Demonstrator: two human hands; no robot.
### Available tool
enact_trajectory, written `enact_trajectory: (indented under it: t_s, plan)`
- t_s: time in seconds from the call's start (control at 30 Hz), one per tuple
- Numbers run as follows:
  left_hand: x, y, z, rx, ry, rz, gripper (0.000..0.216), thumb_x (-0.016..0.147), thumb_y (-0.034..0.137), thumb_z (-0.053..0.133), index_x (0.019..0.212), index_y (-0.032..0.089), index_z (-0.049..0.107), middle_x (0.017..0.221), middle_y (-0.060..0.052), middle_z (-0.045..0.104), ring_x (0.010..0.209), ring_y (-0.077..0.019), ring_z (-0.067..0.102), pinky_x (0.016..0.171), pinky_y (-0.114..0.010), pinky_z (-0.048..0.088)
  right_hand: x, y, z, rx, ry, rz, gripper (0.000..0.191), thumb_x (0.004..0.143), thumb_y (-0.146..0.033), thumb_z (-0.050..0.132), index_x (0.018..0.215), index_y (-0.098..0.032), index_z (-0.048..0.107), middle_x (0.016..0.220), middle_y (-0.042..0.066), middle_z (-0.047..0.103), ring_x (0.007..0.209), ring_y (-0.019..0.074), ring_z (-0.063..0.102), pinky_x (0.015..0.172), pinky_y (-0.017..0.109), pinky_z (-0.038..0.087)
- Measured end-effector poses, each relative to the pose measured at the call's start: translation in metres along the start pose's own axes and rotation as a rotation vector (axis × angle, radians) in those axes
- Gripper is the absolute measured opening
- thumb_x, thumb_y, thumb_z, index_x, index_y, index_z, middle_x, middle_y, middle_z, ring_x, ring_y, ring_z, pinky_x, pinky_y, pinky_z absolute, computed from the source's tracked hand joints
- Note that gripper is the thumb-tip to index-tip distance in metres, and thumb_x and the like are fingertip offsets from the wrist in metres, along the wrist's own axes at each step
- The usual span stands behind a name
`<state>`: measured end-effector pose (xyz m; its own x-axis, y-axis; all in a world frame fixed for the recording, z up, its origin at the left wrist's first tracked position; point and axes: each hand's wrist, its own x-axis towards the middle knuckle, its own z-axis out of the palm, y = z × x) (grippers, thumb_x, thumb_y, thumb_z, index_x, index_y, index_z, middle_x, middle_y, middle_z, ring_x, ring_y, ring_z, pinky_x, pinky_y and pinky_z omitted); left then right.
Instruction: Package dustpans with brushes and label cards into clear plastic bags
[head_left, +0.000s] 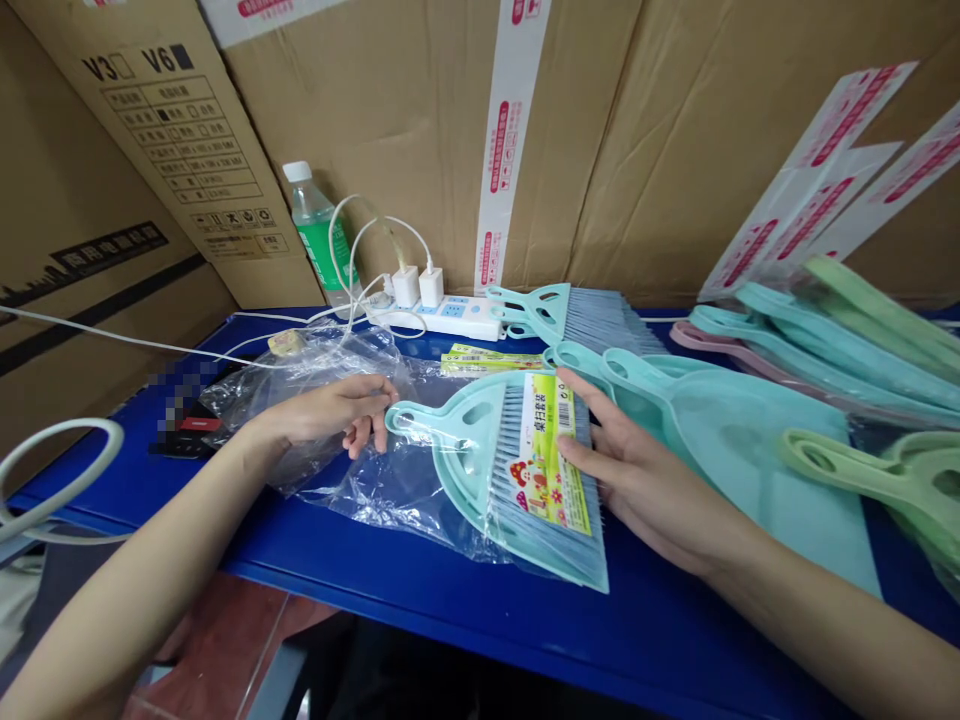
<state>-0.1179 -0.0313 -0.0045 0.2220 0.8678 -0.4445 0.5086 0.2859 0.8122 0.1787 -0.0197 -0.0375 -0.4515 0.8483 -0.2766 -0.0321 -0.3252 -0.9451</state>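
A light-blue dustpan [459, 480] with a matching hand brush [431, 422] on top lies in front of me, handles to the left. A printed label card [541, 470] rests across the grey-blue bristles. My right hand [637, 470] grips the right end of this set, thumb on the card and the other fingers partly hidden at the edge. At the handle end, my left hand [352, 410] has its fingers curled and closed by the tip. Clear plastic bag [390, 500] film spreads under and around the set; how far it covers the set is unclear.
Behind stand a white power strip [450, 316] with chargers, a green-labelled bottle [322, 235] and cardboard boxes [405, 130]. More brushes [544, 310], blue dustpans [765, 450] and bagged green sets [892, 475] lie right on the blue table [360, 590]. Label cards [487, 360] lie behind.
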Motion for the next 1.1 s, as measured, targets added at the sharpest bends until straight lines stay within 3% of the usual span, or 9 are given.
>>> enact_trajectory:
  t_s: [0.43,0.63,0.8,0.93,1.1]
  plan:
    - [-0.0036,0.0052,0.0054,0.014,0.036,0.008,0.022,0.089,0.040,0.054,0.094,0.019,0.051,0.068,0.002,0.065,0.044,-0.0076,0.050,0.042,-0.020,0.034,0.0007,-0.0003,0.0026,0.066,0.018,-0.019,0.091,0.089,-0.025,0.057,0.158,-0.040,-0.001,0.156,-0.002,0.043,0.137,0.0217,0.047,0.113,0.046,0.042]
    - [-0.0046,0.0046,0.0067,0.057,0.033,-0.008,0.024,0.090,0.038,0.052,0.102,0.018,0.055,0.052,0.007,0.051,0.043,-0.0082,0.044,0.044,-0.021,0.028,0.0013,0.0031,0.0016,0.022,-0.022,-0.026,0.092,0.091,-0.030,0.056,0.156,-0.041,-0.007,0.149,0.001,0.051,0.132,0.0253,0.053,0.103,0.051,0.052]
    - [-0.0055,0.0031,0.0074,-0.058,-0.006,0.009,0.022,0.084,0.033,0.060,0.100,0.019,0.057,0.056,0.006,0.048,0.043,-0.0062,0.034,0.042,-0.020,0.022,0.0037,0.0054,0.0013,0.002,-0.032,-0.037,0.096,0.090,-0.035,0.059,0.156,-0.040,-0.011,0.148,0.003,0.053,0.128,0.0258,0.057,0.101,0.051,0.053]
    - [-0.0065,0.0042,0.0078,-0.148,-0.065,0.025,0.025,0.079,0.035,0.065,0.098,0.020,0.059,0.063,0.004,0.052,0.043,-0.0051,0.030,0.038,-0.020,0.015,0.0043,0.0034,0.0010,-0.013,0.023,-0.020,0.096,0.091,-0.042,0.057,0.156,-0.039,-0.013,0.151,0.002,0.050,0.132,0.0260,0.053,0.108,0.053,0.047]
    - [-0.0038,0.0018,0.0068,-0.154,-0.020,0.037,0.023,0.080,0.037,0.063,0.097,0.021,0.061,0.074,0.000,0.061,0.044,-0.0043,0.027,0.038,-0.020,0.016,0.0039,0.0013,-0.0024,-0.134,0.134,0.002,0.092,0.089,-0.054,0.056,0.157,-0.041,-0.005,0.157,-0.002,0.041,0.142,0.0265,0.039,0.117,0.052,0.033]
